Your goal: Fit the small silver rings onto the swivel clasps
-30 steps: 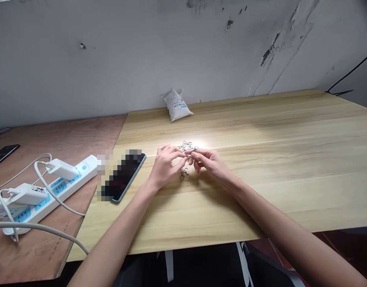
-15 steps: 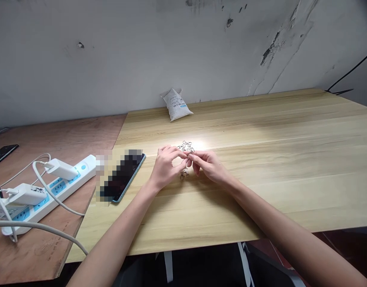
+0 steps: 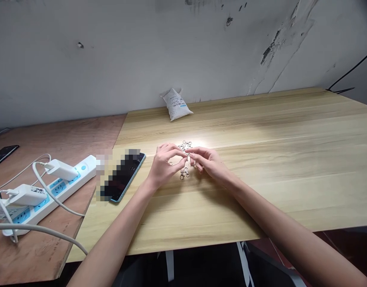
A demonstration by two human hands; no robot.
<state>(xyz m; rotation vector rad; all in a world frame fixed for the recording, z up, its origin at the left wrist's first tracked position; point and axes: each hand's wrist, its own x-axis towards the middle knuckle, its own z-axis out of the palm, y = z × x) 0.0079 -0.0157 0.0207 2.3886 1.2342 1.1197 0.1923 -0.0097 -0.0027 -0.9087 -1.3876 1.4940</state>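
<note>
Over the pale wooden table, my left hand (image 3: 167, 162) and my right hand (image 3: 209, 160) meet fingertip to fingertip. Both pinch a small metal swivel clasp (image 3: 188, 154) between thumb and forefinger; the fingers cover most of it. Just beyond them lies a small pile of silvery swivel clasps (image 3: 185, 144), partly hidden by the fingers. Nearer to me, below the fingertips, two more clasps (image 3: 184, 173) rest side by side on the wood. A ring shows in the gap of my left hand.
Left of my hands lies a phone (image 3: 126, 177), partly blurred out. A white power strip (image 3: 62, 191) with chargers and cables sits on the reddish board (image 3: 90, 131). A white plastic packet (image 3: 176, 105) stands against the wall at the table's (image 3: 276, 159) back.
My left thumb and forefinger have drawn slightly apart and to the left. My right fingers have shifted a little, showing more of the two near clasps.
</note>
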